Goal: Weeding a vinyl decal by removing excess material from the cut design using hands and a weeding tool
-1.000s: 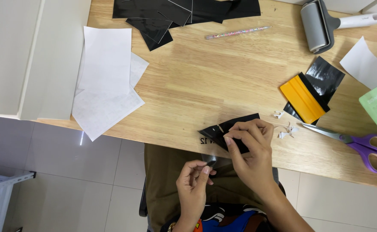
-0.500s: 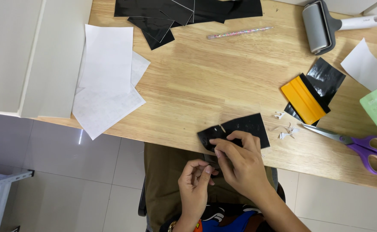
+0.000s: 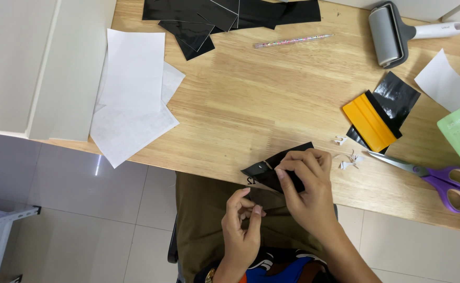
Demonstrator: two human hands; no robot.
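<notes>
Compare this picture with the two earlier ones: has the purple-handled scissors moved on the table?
No. The purple-handled scissors lies in the same spot, its blade tips pointing toward the yellow squeegee, which is also unmoved, near the wooden table front edge.

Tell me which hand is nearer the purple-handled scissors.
Right. The right hand rests on the black sheet piece at the table edge, just left of the scissors blade tip. The left hand is lower, off the table over the lap, farther away.

wooden table (image 3: 272, 105) bears white sheets (image 3: 130, 105), black film (image 3: 230, 13), roller (image 3: 392, 34), scissors (image 3: 440, 178) (purple-handled), yellow squeegee (image 3: 369, 121).
</notes>
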